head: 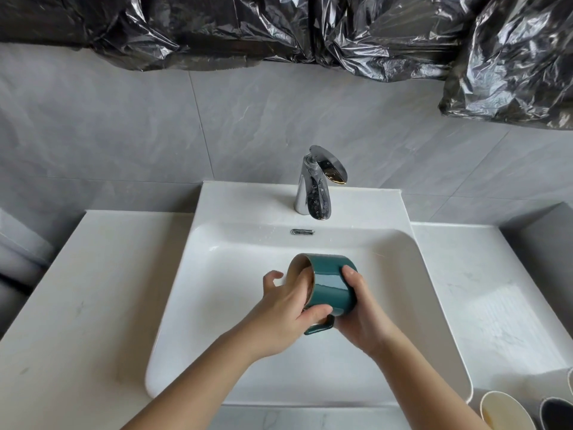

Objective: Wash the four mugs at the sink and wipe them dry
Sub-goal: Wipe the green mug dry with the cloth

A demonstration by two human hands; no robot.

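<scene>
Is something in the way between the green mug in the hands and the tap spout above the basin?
Nothing visible is. The green mug lies on its side, held by the left hand and the right hand over the sink. Between the mug and the tap only the bare white sink wall shows.

Sink (217, 352) sits dead centre in the counter (93, 305), faucet (313, 193) behind it at 12 o'clock. The mug (331, 287) is on its side over the basin, with my left hand (285, 308) at its 9, fingers inside, and my right hand (359, 308) at its 3. A spare mug (499, 409) and a second spare mug (555, 414) stand on the counter at 4 o'clock.
</scene>
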